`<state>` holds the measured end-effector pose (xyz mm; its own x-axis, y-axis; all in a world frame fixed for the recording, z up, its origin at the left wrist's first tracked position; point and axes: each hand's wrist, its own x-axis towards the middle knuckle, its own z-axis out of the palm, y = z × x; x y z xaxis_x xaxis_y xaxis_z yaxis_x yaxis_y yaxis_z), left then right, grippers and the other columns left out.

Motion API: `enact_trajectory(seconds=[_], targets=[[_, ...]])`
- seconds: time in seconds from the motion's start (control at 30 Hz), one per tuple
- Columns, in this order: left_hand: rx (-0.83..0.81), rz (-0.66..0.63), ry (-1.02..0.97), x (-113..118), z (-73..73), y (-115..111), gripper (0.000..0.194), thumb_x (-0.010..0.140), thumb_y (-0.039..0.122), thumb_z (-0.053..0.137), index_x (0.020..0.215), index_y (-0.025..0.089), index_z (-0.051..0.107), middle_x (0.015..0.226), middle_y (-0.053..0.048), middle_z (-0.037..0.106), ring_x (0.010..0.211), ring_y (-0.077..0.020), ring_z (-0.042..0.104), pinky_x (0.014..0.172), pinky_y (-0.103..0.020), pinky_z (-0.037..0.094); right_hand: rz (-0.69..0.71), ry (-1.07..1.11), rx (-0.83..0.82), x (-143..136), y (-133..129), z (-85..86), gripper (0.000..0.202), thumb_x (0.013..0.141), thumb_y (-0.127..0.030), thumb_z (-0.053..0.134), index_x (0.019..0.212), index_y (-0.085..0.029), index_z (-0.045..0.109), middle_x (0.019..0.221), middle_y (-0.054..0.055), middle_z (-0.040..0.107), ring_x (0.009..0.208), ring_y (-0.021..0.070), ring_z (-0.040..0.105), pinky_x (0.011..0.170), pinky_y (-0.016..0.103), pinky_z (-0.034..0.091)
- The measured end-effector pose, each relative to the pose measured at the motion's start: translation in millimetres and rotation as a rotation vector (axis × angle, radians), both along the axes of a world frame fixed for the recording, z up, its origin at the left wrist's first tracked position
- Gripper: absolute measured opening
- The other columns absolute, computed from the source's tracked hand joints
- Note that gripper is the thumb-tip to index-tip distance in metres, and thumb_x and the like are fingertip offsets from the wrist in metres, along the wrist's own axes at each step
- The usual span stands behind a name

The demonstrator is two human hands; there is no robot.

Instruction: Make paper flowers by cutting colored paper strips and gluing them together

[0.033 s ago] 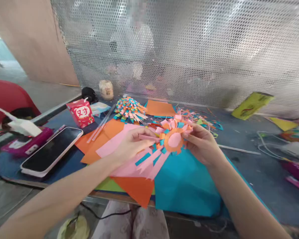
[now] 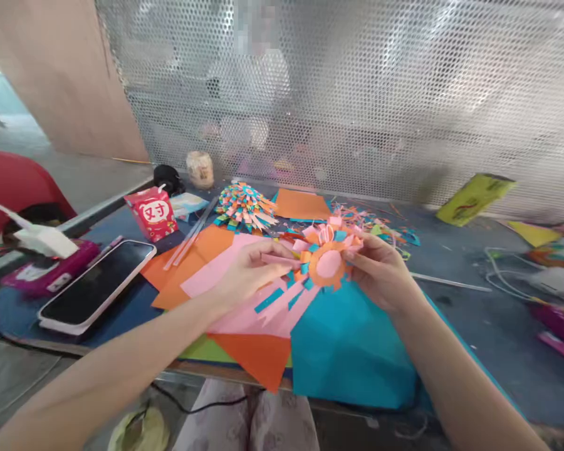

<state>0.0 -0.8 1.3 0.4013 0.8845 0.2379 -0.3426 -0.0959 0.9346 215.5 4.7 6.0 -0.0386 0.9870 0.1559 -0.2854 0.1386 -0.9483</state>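
In the head view a paper rosette (image 2: pixel 328 264), with a pink disc in an orange ring, is up above the sheets. Orange, pink and blue loops surround it, and pink and blue strips trail down to the left. My right hand (image 2: pixel 380 269) pinches its right edge between thumb and fingers. At its left side, my left hand (image 2: pixel 258 266) is closed on a pink paper strip (image 2: pixel 278 259). Beneath lie a blue sheet (image 2: pixel 352 351), a pink sheet (image 2: pixel 207 279) and orange sheets (image 2: pixel 258 357). The fingertips behind the rosette are hidden.
A heap of finished-looking paper fringes (image 2: pixel 245 205) stands behind, beside cut scraps (image 2: pixel 357 216). At left are a phone (image 2: pixel 98 285), a red packet (image 2: pixel 153 213) and a purple power strip (image 2: pixel 51 269). A perforated metal panel (image 2: pixel 357 94) closes off the back; a yellow box (image 2: pixel 474 199) leans there.
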Motion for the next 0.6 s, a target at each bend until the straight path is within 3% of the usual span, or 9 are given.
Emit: enact_trajectory(seconds=[0.47, 0.6], targets=[[0.028, 0.04, 0.055, -1.2, 3.9, -2.8, 0.011, 0.065, 0.023, 0.071, 0.069, 0.014, 0.065, 0.074, -0.002, 0.066, 0.061, -0.0107, 0.06, 0.058, -0.023, 0.047, -0.058, 0.005, 0.023, -2.4, -1.1, 0.1, 0.035, 0.051, -0.022, 0.082, 0.083, -0.028, 0.068, 0.07, -0.006, 0.067, 0.056, 0.0079, 0.059, 0.046, 0.019, 0.049], [-0.002, 0.061, 0.055, -2.0, 1.1, -0.6, 0.014, 0.068, 0.028, 0.068, 0.074, 0.016, 0.065, 0.081, -0.003, 0.067, 0.072, -0.0142, 0.061, 0.064, -0.026, 0.046, -0.071, -0.049, 0.093, -0.5, 0.5, -3.0, 0.034, 0.055, -0.025, 0.081, 0.085, -0.027, 0.066, 0.069, -0.006, 0.065, 0.052, 0.0078, 0.057, 0.042, 0.018, 0.047]])
